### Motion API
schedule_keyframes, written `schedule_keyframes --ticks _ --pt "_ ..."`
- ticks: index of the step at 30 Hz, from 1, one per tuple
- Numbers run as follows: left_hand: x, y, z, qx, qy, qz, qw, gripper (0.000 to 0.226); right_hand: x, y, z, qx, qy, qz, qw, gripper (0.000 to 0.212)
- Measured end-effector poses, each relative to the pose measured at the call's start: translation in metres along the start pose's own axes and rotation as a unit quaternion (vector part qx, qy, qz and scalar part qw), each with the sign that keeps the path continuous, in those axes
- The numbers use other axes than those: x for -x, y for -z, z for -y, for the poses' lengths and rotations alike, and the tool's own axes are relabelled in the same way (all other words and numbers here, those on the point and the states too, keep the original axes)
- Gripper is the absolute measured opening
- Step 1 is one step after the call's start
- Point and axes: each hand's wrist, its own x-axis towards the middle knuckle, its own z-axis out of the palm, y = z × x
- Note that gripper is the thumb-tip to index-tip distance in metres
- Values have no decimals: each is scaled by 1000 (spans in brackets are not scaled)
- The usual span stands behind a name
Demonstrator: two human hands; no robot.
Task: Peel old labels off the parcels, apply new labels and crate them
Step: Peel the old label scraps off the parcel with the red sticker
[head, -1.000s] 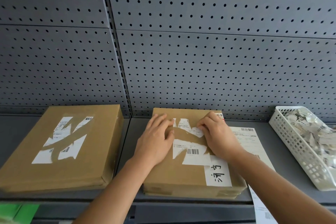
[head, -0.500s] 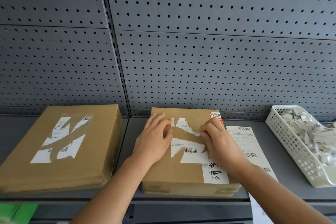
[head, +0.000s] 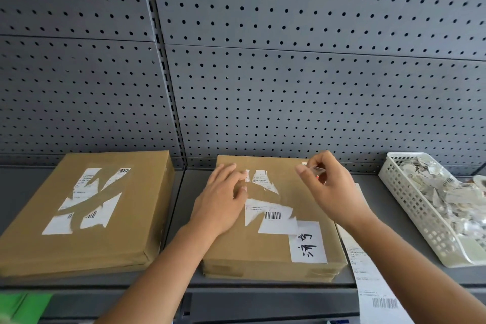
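A brown parcel (head: 265,252) lies on the grey shelf in front of me, with a torn white old label (head: 268,214) and a white handwritten sticker (head: 307,245) on its top. My left hand (head: 219,205) rests flat on the parcel's left part, fingers by the torn label. My right hand (head: 328,187) is lifted above the parcel's far right corner, pinching a small torn label scrap (head: 317,170) between thumb and fingers. A second brown parcel (head: 86,218) with a torn label lies to the left.
A white plastic basket (head: 420,216) full of torn label scraps stands at the right. A long strip of new labels (head: 373,284) lies under the parcel's right edge and hangs over the shelf front. Grey pegboard (head: 289,87) backs the shelf. Something green (head: 23,305) shows at the bottom left.
My right hand has lifted off the torn label and moved up and right, carrying a small scrap it pulled off. My left hand stays on the parcel.
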Motion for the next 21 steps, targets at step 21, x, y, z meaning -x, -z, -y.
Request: schedule_keyframes --ticks 21 --pt "-1 -1 1 6 -11 -12 1000 38 -50 -56 -5 128 28 138 982 27"
